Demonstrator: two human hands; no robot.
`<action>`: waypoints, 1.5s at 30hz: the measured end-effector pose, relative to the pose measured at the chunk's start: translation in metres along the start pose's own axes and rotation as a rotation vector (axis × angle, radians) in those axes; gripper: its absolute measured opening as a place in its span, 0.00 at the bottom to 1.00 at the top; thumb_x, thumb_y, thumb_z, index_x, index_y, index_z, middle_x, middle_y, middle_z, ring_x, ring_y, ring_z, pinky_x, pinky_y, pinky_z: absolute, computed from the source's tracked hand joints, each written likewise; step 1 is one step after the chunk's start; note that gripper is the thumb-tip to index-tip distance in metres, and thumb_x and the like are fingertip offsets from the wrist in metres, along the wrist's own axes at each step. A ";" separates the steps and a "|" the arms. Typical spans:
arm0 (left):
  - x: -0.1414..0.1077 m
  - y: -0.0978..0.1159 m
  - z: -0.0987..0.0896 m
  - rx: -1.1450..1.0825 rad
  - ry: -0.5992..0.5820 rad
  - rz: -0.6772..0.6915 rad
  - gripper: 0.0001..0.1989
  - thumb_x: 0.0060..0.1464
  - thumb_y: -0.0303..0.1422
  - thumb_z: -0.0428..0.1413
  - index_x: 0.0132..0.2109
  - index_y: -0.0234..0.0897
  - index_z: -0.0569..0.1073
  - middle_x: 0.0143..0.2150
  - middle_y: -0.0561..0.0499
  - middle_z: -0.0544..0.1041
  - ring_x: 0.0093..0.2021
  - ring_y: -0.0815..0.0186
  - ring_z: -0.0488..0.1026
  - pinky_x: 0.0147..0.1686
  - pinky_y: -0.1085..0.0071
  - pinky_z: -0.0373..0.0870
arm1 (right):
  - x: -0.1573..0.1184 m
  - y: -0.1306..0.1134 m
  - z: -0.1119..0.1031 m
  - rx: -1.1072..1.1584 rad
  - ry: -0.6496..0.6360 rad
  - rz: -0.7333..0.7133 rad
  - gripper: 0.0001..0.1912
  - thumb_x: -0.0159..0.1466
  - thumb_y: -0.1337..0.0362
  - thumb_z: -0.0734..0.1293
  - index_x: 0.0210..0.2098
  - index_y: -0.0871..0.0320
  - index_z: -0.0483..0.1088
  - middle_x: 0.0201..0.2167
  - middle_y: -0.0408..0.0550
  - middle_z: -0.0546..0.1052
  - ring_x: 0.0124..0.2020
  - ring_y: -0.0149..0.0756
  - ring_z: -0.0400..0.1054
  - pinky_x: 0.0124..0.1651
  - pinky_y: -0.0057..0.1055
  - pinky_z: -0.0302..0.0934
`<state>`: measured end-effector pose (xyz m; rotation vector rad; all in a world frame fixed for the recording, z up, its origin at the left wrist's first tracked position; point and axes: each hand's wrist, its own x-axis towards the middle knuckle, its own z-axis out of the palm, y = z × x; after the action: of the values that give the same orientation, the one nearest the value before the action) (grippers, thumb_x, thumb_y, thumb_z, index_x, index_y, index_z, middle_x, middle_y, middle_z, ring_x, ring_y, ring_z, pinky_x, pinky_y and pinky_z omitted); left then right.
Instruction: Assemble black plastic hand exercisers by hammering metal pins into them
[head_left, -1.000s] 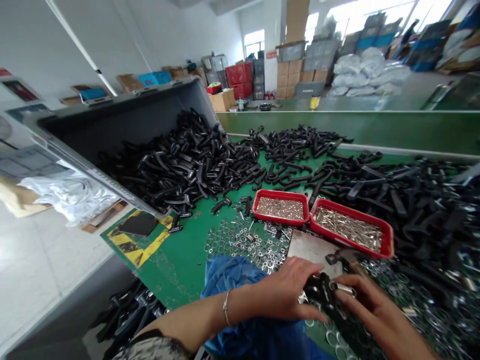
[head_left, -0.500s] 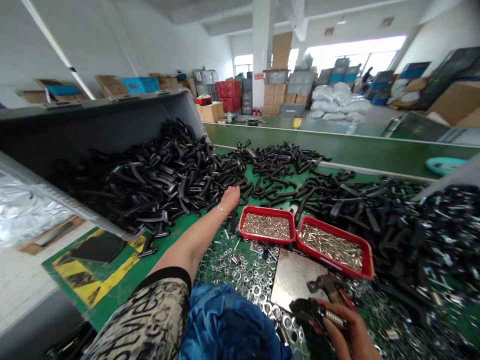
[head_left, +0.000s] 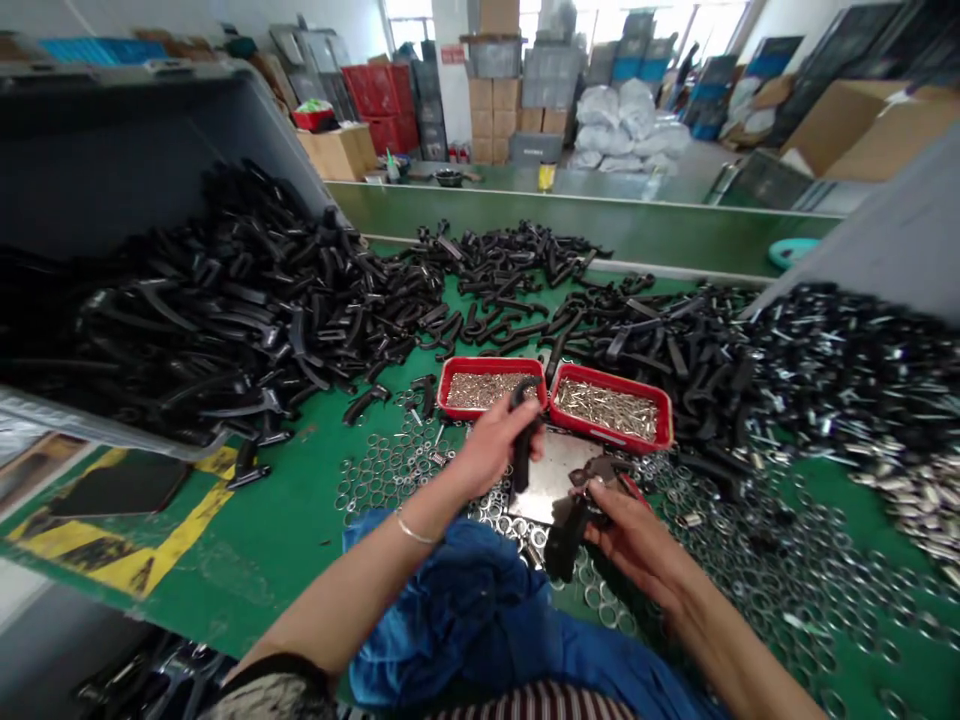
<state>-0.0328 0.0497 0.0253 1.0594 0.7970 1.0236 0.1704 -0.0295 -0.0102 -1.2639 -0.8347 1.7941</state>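
Note:
My left hand (head_left: 491, 450) is closed around a black curved handle (head_left: 523, 460), held upright above a bare metal plate (head_left: 555, 455). In my right hand (head_left: 628, 530) is another black part (head_left: 566, 540), pinched low in front of the plate; its exact shape is partly hidden by the fingers. A hammer (head_left: 600, 468) lies just beyond the right hand. Past the plate stand two red trays: the left tray (head_left: 442, 405) holds tiny metal pieces, the right tray (head_left: 664, 432) holds metal pins. Many loose metal rings (head_left: 375, 480) lie around the plate.
A big grey bin (head_left: 274, 130) on its side spills black handles (head_left: 322, 310) at left. More black parts (head_left: 675, 345) pile up at right, beside metal sleeves (head_left: 911, 490). A green belt (head_left: 525, 208) runs behind. A blue cloth (head_left: 442, 620) covers my lap.
My left hand has come back from the pile of handles with a black handle in it, towards the plate. The view has shifted right and down. My right hand still holds its black part.

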 end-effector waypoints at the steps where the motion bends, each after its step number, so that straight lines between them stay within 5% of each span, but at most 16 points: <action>1: -0.003 -0.012 0.019 -0.009 -0.045 -0.052 0.15 0.61 0.46 0.53 0.45 0.39 0.62 0.32 0.53 0.72 0.25 0.72 0.70 0.25 0.72 0.70 | -0.003 -0.002 -0.001 -0.071 0.012 -0.029 0.22 0.65 0.46 0.65 0.42 0.59 0.75 0.39 0.52 0.79 0.35 0.38 0.73 0.37 0.33 0.67; 5: -0.006 -0.047 0.056 0.166 -0.043 -0.082 0.18 0.62 0.51 0.49 0.43 0.39 0.61 0.28 0.55 0.74 0.20 0.69 0.71 0.22 0.72 0.68 | -0.015 -0.008 -0.010 -0.568 0.248 -0.335 0.23 0.66 0.44 0.62 0.40 0.57 0.75 0.38 0.51 0.79 0.38 0.43 0.72 0.40 0.35 0.65; 9: -0.012 -0.054 0.049 0.383 0.031 -0.049 0.19 0.64 0.52 0.45 0.43 0.40 0.64 0.22 0.57 0.73 0.21 0.66 0.72 0.24 0.70 0.68 | -0.019 -0.005 -0.016 -0.900 0.349 -0.496 0.18 0.68 0.48 0.60 0.39 0.55 0.71 0.33 0.47 0.78 0.34 0.41 0.72 0.39 0.33 0.63; 14: -0.022 -0.054 0.038 0.467 0.062 -0.073 0.21 0.65 0.52 0.43 0.41 0.40 0.68 0.17 0.57 0.69 0.20 0.65 0.70 0.25 0.68 0.67 | -0.013 -0.013 -0.009 -1.021 0.358 -0.498 0.17 0.71 0.49 0.57 0.42 0.54 0.67 0.32 0.48 0.78 0.31 0.41 0.73 0.34 0.32 0.61; 23: -0.028 -0.058 0.049 0.480 -0.034 -0.165 0.23 0.64 0.55 0.40 0.40 0.41 0.66 0.15 0.58 0.64 0.16 0.65 0.65 0.20 0.69 0.60 | -0.005 -0.021 -0.003 -1.134 0.288 -0.554 0.14 0.71 0.53 0.56 0.40 0.54 0.66 0.33 0.50 0.78 0.34 0.43 0.73 0.37 0.33 0.60; 30: -0.027 -0.051 0.050 0.739 0.073 -0.026 0.21 0.66 0.51 0.38 0.43 0.41 0.66 0.27 0.51 0.73 0.29 0.60 0.73 0.31 0.65 0.66 | -0.002 -0.017 -0.002 -1.023 0.336 -0.582 0.15 0.72 0.51 0.55 0.37 0.54 0.64 0.29 0.45 0.74 0.29 0.38 0.69 0.34 0.31 0.59; 34: -0.034 -0.050 0.049 0.941 0.091 -0.030 0.23 0.67 0.49 0.36 0.51 0.38 0.65 0.31 0.47 0.76 0.31 0.57 0.75 0.32 0.62 0.68 | -0.006 -0.022 0.001 -1.011 0.239 -0.556 0.16 0.72 0.51 0.55 0.36 0.54 0.64 0.28 0.45 0.73 0.30 0.38 0.68 0.35 0.32 0.59; 40: -0.059 -0.046 0.033 1.207 -0.189 0.098 0.35 0.61 0.59 0.41 0.58 0.31 0.63 0.41 0.37 0.79 0.40 0.50 0.79 0.37 0.61 0.71 | -0.026 -0.019 0.006 -0.900 -0.017 -0.452 0.17 0.72 0.52 0.55 0.42 0.55 0.69 0.36 0.48 0.76 0.39 0.40 0.70 0.42 0.33 0.63; 45: -0.086 -0.041 0.029 1.283 -0.382 0.159 0.44 0.54 0.66 0.42 0.55 0.27 0.66 0.36 0.37 0.79 0.37 0.51 0.79 0.34 0.64 0.72 | -0.053 -0.012 0.021 -0.913 -0.080 -0.344 0.17 0.72 0.54 0.55 0.38 0.56 0.68 0.35 0.49 0.76 0.37 0.39 0.71 0.41 0.34 0.64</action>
<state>-0.0241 -0.0460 -0.0009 2.3438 1.0569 0.2984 0.1641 -0.0714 0.0291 -1.4508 -1.9154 1.1941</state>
